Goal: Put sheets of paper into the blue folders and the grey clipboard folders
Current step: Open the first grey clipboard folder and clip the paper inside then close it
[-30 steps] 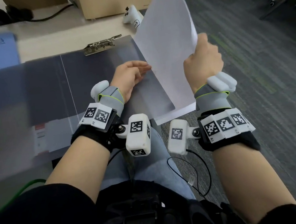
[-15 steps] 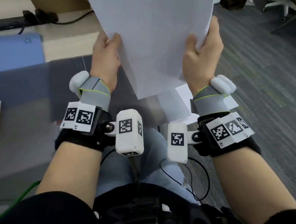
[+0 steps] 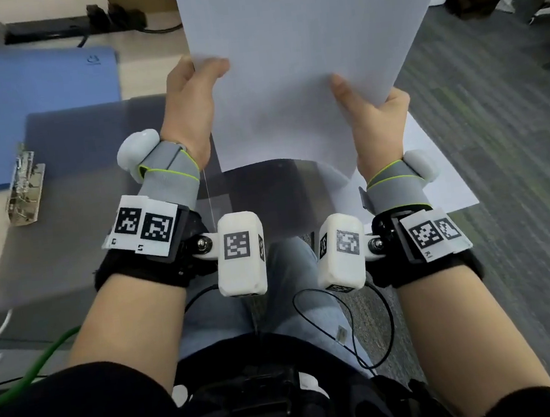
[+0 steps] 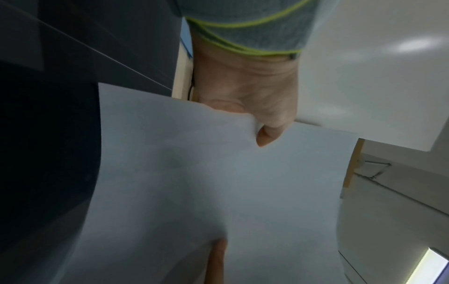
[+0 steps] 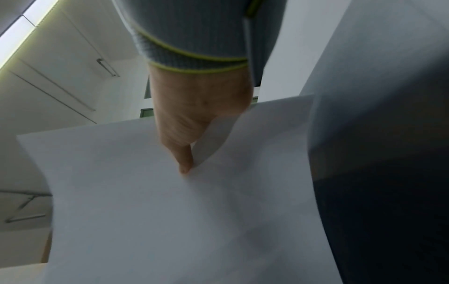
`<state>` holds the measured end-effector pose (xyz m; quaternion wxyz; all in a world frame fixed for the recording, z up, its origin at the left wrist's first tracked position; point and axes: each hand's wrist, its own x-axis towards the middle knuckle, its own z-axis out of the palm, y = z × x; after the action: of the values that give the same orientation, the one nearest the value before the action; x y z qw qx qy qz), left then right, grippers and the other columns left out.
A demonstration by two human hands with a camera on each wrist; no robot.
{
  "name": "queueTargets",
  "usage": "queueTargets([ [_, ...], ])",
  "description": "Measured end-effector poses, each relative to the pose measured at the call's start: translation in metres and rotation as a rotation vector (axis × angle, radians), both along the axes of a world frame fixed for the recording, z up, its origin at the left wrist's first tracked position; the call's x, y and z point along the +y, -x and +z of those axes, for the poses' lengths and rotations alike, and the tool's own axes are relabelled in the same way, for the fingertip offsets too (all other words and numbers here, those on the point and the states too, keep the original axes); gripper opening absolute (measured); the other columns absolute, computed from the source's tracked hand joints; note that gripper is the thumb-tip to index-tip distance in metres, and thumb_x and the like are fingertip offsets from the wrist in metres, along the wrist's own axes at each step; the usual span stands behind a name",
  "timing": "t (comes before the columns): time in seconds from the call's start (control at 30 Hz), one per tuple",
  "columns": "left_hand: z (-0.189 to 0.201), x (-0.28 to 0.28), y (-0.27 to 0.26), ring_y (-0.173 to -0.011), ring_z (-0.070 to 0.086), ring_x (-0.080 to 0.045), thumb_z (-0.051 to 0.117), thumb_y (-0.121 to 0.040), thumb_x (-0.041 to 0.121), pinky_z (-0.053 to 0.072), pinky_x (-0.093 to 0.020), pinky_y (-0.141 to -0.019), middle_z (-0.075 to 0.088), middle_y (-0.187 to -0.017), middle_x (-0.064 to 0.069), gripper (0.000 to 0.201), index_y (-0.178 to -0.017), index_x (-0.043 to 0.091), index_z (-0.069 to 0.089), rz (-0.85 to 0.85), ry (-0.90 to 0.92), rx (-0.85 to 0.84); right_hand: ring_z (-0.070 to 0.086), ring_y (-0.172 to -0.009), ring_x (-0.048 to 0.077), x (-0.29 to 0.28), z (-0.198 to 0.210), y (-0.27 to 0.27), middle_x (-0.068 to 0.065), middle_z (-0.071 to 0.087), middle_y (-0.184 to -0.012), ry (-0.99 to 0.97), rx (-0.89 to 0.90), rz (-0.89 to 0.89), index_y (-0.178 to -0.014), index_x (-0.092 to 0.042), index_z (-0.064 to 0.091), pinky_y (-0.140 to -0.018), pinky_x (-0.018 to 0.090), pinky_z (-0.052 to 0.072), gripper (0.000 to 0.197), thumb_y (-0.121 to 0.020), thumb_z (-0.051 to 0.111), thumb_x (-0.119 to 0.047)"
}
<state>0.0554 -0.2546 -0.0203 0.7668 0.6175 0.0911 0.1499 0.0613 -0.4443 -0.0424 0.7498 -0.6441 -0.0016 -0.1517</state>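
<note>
Both hands hold a white sheet of paper (image 3: 304, 52) up in the air above the open grey clipboard folder (image 3: 87, 180). My left hand (image 3: 193, 91) pinches the sheet's left edge, thumb on the near face. My right hand (image 3: 373, 120) pinches its lower right corner the same way. In the wrist views the paper (image 4: 218, 192) (image 5: 170, 211) fills the lower half, with a thumb pressed on it. The folder's metal clip (image 3: 23, 187) lies at its left end. A blue folder (image 3: 35, 107) lies flat behind it at the left.
More white sheets (image 3: 439, 174) lie under my right wrist, jutting past the table's edge over the grey carpet (image 3: 515, 251). A black power strip (image 3: 78, 25) and a cardboard box sit at the back. A green cable (image 3: 36, 369) runs by my left arm.
My left hand left the clipboard folder and took the sheet's left edge. Both hands now hold the paper higher and squarer. The view swung right, so the folder sits further left.
</note>
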Motion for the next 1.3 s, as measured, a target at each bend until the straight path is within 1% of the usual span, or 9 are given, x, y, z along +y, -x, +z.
queueTargets([
  [0.13, 0.005, 0.009, -0.001, -0.116, 0.058, -0.023, 0.061, -0.066, 0.038, 0.043, -0.040, -0.106, 0.065, -0.106, -0.001, 0.022, -0.082, 0.024, 0.062, -0.008, -0.081, 0.047, 0.063, -0.067, 0.015, -0.001, 0.010, -0.001, -0.005, 0.069, -0.068, -0.023, -0.026, -0.010, -0.072, -0.012, 0.069, -0.066, 0.029, 0.053, 0.010, -0.075, 0.077, -0.008],
  [0.23, 0.004, 0.016, -0.004, -0.093, 0.059, -0.022, 0.047, -0.074, 0.022, 0.049, -0.029, -0.084, 0.061, -0.102, -0.007, 0.012, -0.083, 0.021, 0.055, -0.025, -0.128, 0.048, 0.065, -0.071, 0.016, -0.004, 0.013, -0.005, 0.003, 0.071, -0.079, 0.034, 0.010, -0.010, -0.078, -0.011, 0.069, -0.067, 0.028, 0.055, 0.012, -0.072, 0.079, -0.007],
  [0.3, -0.001, 0.019, -0.006, -0.083, 0.053, -0.019, 0.041, -0.065, 0.009, 0.044, -0.024, -0.070, 0.057, -0.096, -0.006, 0.026, -0.086, 0.018, 0.053, -0.025, -0.170, 0.073, 0.064, -0.069, 0.013, -0.005, 0.009, -0.009, 0.004, 0.069, -0.081, 0.103, 0.053, -0.031, -0.080, -0.010, 0.065, -0.065, 0.025, 0.053, 0.018, -0.069, 0.079, -0.007],
  [0.43, -0.021, 0.019, -0.009, -0.088, 0.053, -0.020, 0.039, -0.063, 0.000, 0.045, -0.025, -0.072, 0.059, -0.103, -0.006, 0.045, -0.103, 0.016, 0.054, 0.004, -0.171, 0.209, 0.065, -0.077, 0.019, -0.006, -0.015, -0.014, 0.003, 0.068, -0.086, 0.258, 0.180, -0.117, -0.099, -0.020, 0.060, -0.075, 0.034, 0.056, 0.030, -0.070, 0.070, -0.017],
  [0.53, -0.040, 0.018, -0.009, -0.089, 0.056, -0.020, 0.038, -0.071, -0.005, 0.048, -0.025, -0.070, 0.061, -0.109, -0.005, 0.059, -0.126, 0.013, 0.050, 0.017, -0.186, 0.334, 0.061, -0.087, 0.020, -0.007, -0.032, -0.013, 0.000, 0.064, -0.090, 0.414, 0.244, -0.148, -0.120, -0.022, 0.059, -0.083, 0.029, 0.051, 0.041, -0.080, 0.058, -0.012],
  [0.73, -0.065, 0.012, -0.001, -0.079, 0.056, -0.017, 0.033, -0.083, -0.006, 0.046, -0.023, -0.056, 0.057, -0.116, -0.006, 0.061, -0.138, 0.019, 0.037, -0.023, -0.223, 0.450, 0.056, -0.086, 0.015, -0.010, -0.056, -0.010, 0.006, 0.070, -0.108, 0.517, 0.437, -0.172, -0.122, -0.020, 0.062, -0.081, 0.021, 0.045, 0.041, -0.085, 0.051, -0.007],
  [1.0, -0.071, 0.018, -0.005, -0.075, 0.050, -0.018, 0.030, -0.079, -0.006, 0.042, -0.022, -0.057, 0.056, -0.097, -0.001, 0.043, -0.108, 0.013, 0.055, -0.066, -0.291, 0.463, 0.053, -0.087, 0.015, -0.006, -0.059, -0.019, 0.006, 0.069, -0.112, 0.555, 0.484, -0.190, -0.122, -0.020, 0.062, -0.085, 0.023, 0.046, 0.039, -0.088, 0.049, -0.007],
  [1.17, -0.069, 0.021, -0.012, -0.071, 0.036, -0.021, 0.032, -0.077, -0.006, 0.031, -0.024, -0.055, 0.044, -0.083, -0.004, 0.021, -0.080, 0.011, 0.044, -0.058, -0.334, 0.516, 0.059, -0.093, 0.020, -0.005, -0.058, -0.030, 0.006, 0.067, -0.116, 0.579, 0.500, -0.171, -0.123, -0.018, 0.062, -0.082, 0.021, 0.045, 0.039, -0.088, 0.048, -0.007],
  [1.3, -0.064, 0.023, -0.017, -0.061, 0.031, -0.018, 0.037, -0.082, -0.003, 0.029, -0.018, -0.046, 0.035, -0.068, 0.001, 0.027, -0.063, 0.016, 0.031, -0.072, -0.394, 0.583, 0.061, -0.102, 0.025, -0.004, -0.057, -0.038, 0.006, 0.063, -0.123, 0.639, 0.548, -0.136, -0.123, -0.019, 0.061, -0.084, 0.023, 0.047, 0.041, -0.087, 0.048, -0.005],
])
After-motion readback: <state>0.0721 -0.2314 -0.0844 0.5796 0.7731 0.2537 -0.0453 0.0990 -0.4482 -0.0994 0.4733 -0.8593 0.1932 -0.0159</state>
